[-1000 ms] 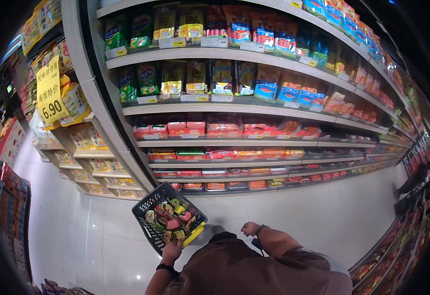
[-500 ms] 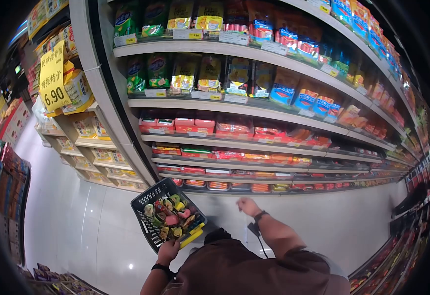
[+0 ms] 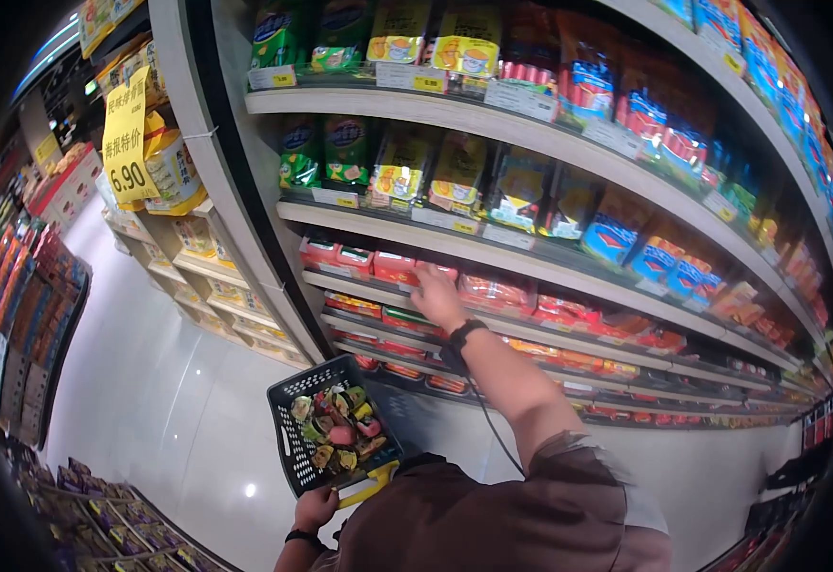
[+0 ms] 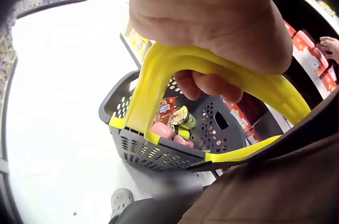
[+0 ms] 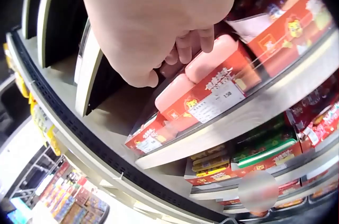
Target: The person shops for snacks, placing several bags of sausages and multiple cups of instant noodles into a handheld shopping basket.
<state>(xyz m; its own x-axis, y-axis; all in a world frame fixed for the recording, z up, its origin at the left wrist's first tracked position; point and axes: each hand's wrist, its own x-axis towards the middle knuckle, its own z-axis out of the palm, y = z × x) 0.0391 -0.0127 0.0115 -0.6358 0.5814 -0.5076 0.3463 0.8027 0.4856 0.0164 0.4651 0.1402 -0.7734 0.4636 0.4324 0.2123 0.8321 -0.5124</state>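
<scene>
Dark basket (image 4: 153, 152), yellow handle (image 4: 159, 70), hanging, goods inside; pink-red pack (image 5: 212, 60) flat on shelf (image 5: 233, 123).

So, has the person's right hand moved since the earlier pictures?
Yes. Judged against the shelves, the right hand has risen from below all of them to the red packs, fingers touching one.

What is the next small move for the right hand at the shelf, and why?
Probably close the right hand firmly round the pink-topped red pack and draw it off the shelf. Its fingertips lie on that pack's top edge, but a firm grip is not clear. The left hand holds the basket by its yellow handle.
</scene>
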